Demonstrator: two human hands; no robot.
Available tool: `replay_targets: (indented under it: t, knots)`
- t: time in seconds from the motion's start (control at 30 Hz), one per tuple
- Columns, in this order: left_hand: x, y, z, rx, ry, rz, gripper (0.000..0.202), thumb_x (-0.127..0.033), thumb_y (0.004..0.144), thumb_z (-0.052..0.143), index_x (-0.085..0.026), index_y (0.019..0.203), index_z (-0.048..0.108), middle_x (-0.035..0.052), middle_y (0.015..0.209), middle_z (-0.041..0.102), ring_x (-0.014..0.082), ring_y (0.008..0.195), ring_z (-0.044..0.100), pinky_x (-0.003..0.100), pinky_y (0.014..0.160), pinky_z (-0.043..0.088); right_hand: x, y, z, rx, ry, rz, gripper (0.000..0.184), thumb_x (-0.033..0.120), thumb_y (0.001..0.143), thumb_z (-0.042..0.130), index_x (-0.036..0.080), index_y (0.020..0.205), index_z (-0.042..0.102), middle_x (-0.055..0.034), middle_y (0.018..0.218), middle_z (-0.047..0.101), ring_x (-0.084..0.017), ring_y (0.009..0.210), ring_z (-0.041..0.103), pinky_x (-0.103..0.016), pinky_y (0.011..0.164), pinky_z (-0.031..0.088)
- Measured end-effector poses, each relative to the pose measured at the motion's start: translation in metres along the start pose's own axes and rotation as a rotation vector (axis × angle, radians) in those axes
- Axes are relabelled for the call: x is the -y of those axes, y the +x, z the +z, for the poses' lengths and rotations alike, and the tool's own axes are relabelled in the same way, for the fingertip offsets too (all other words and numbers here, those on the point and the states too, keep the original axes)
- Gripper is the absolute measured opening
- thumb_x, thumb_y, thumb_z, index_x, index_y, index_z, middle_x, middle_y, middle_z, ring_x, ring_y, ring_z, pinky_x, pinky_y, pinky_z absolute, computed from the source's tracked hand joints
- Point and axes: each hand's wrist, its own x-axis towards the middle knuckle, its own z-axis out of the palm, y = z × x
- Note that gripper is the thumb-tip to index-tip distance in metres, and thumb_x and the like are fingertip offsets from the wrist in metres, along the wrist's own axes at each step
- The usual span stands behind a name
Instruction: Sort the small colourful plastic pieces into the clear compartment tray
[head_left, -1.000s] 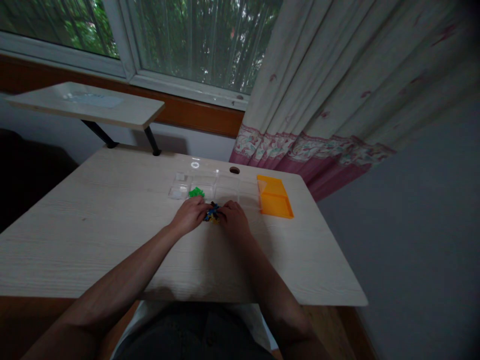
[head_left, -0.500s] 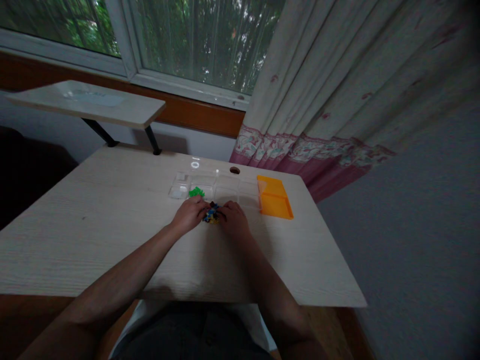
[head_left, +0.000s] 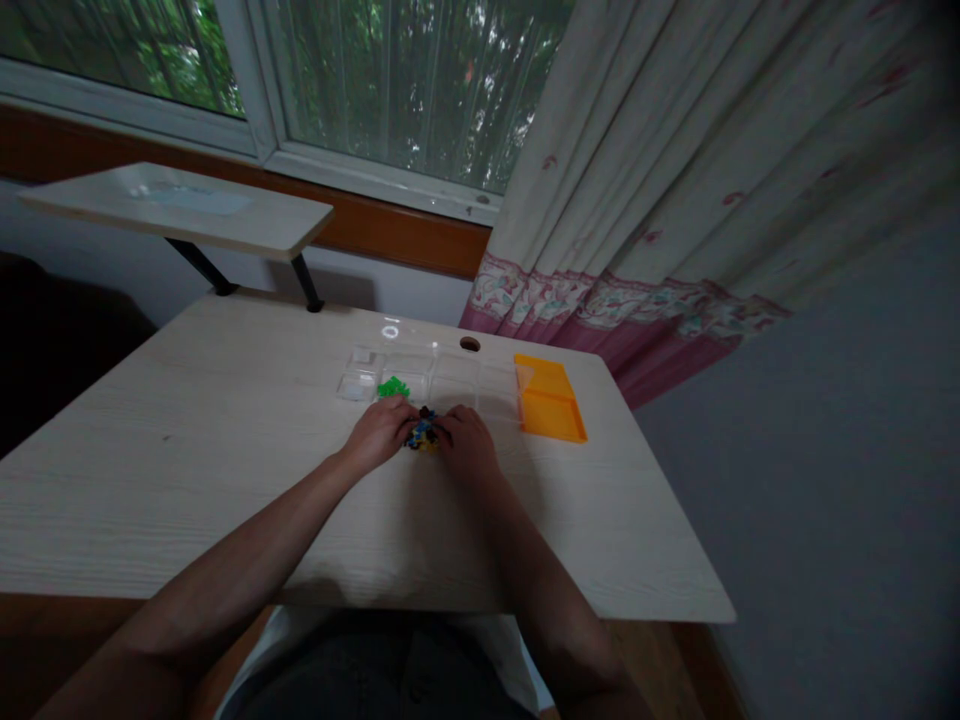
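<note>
My left hand [head_left: 379, 432] and my right hand [head_left: 466, 440] rest on the pale wooden table [head_left: 225, 470], close together, fingers curled toward a small heap of blue, yellow and dark pieces [head_left: 424, 433] between them. Both hands touch the heap; what each finger grips is too small to see. Just beyond lies a clear compartment box [head_left: 431, 375] holding a cluster of green pieces [head_left: 392, 386] in one cell. An orange lid [head_left: 550, 407] lies open at the box's right end.
A raised wooden shelf [head_left: 180, 208] on black legs stands at the table's back left. A window and a patterned curtain [head_left: 675, 180] are behind. The table's right edge drops to a grey floor. A cable hole [head_left: 470, 343] sits near the back edge.
Both hands have drawn slightly closer around the small heap of pieces; the view has barely shifted. Nothing else has moved.
</note>
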Motion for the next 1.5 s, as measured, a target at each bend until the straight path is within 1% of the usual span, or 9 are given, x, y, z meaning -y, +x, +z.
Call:
replay_targets:
  t: [0.2, 0.4, 0.57, 0.73, 0.9, 1.07, 1.17, 1.27, 1.5]
  knots:
    - [0.001, 0.001, 0.001, -0.045, -0.112, -0.060, 0.016, -0.021, 0.091, 0.054, -0.017, 0.096, 0.068, 0.0070, 0.091, 0.059, 0.0210, 0.090, 0.057, 0.033, 0.080, 0.047, 0.001, 0.000, 0.003, -0.027, 0.020, -0.021, 0.017, 0.020, 0.091, 0.059, 0.021, 0.102, 0.072, -0.0061, 0.094, 0.063, -0.019, 0.093, 0.055, -0.029, 0.086, 0.044]
    - [0.001, 0.001, 0.004, -0.071, -0.274, -0.101, 0.017, -0.026, 0.090, 0.056, -0.017, 0.095, 0.069, 0.0048, 0.086, 0.057, 0.0190, 0.086, 0.056, 0.031, 0.078, 0.046, 0.002, 0.001, 0.005, -0.077, 0.075, -0.037, 0.018, 0.022, 0.092, 0.059, 0.020, 0.103, 0.072, -0.0068, 0.093, 0.065, -0.020, 0.092, 0.056, -0.031, 0.086, 0.046]
    - [0.000, 0.001, 0.006, -0.073, -0.289, -0.080, 0.017, -0.027, 0.090, 0.056, -0.018, 0.095, 0.070, 0.0036, 0.083, 0.057, 0.0175, 0.081, 0.055, 0.029, 0.073, 0.044, 0.001, 0.003, 0.008, -0.108, 0.182, 0.010, 0.016, 0.019, 0.090, 0.059, 0.021, 0.095, 0.074, -0.0059, 0.090, 0.066, -0.020, 0.090, 0.058, -0.030, 0.083, 0.047]
    - [0.000, 0.001, 0.009, -0.091, -0.306, -0.074, 0.018, -0.029, 0.091, 0.056, -0.019, 0.097, 0.070, 0.0040, 0.085, 0.058, 0.0175, 0.084, 0.055, 0.029, 0.076, 0.045, -0.002, 0.004, 0.012, -0.140, 0.251, 0.009, 0.013, 0.016, 0.088, 0.062, 0.018, 0.089, 0.075, -0.0066, 0.086, 0.067, -0.019, 0.087, 0.059, -0.030, 0.083, 0.048]
    - [0.001, 0.002, 0.003, -0.149, -0.296, -0.093, 0.021, -0.029, 0.093, 0.053, -0.019, 0.100, 0.070, 0.0044, 0.087, 0.058, 0.0169, 0.084, 0.056, 0.029, 0.076, 0.046, -0.007, 0.005, 0.012, -0.218, 0.306, 0.018, 0.014, 0.019, 0.089, 0.061, 0.019, 0.087, 0.075, -0.0050, 0.083, 0.067, -0.017, 0.082, 0.059, -0.028, 0.080, 0.047]
    - [0.008, 0.000, -0.007, -0.232, -0.252, -0.155, 0.024, -0.031, 0.094, 0.051, -0.019, 0.102, 0.070, 0.0036, 0.084, 0.056, 0.0155, 0.077, 0.053, 0.028, 0.072, 0.046, -0.028, 0.006, 0.003, -0.449, 0.204, 0.140, 0.016, 0.025, 0.090, 0.060, 0.020, 0.085, 0.075, -0.0052, 0.084, 0.068, -0.019, 0.086, 0.057, -0.034, 0.087, 0.043]
    - [0.011, -0.002, -0.010, -0.241, -0.226, -0.171, 0.024, -0.031, 0.093, 0.051, -0.019, 0.102, 0.070, 0.0036, 0.085, 0.057, 0.0150, 0.073, 0.052, 0.028, 0.071, 0.046, -0.041, 0.005, 0.001, -0.537, 0.122, 0.224, 0.019, 0.030, 0.091, 0.060, 0.020, 0.088, 0.076, -0.0071, 0.088, 0.067, -0.020, 0.090, 0.055, -0.036, 0.089, 0.041]
    - [0.011, -0.003, -0.011, -0.235, -0.208, -0.162, 0.023, -0.030, 0.093, 0.051, -0.019, 0.102, 0.070, 0.0036, 0.085, 0.057, 0.0145, 0.072, 0.052, 0.028, 0.071, 0.047, -0.049, 0.004, 0.003, -0.573, 0.086, 0.271, 0.021, 0.032, 0.092, 0.059, 0.020, 0.089, 0.077, -0.0079, 0.089, 0.066, -0.021, 0.092, 0.054, -0.037, 0.089, 0.041]
    - [0.011, -0.004, -0.010, -0.203, -0.182, -0.118, 0.025, -0.030, 0.095, 0.049, -0.019, 0.104, 0.070, 0.0052, 0.088, 0.058, 0.0160, 0.080, 0.055, 0.028, 0.075, 0.048, -0.054, 0.004, 0.010, -0.565, 0.022, 0.260, 0.025, 0.035, 0.094, 0.056, 0.022, 0.091, 0.077, -0.0071, 0.089, 0.066, -0.020, 0.090, 0.054, -0.036, 0.088, 0.039]
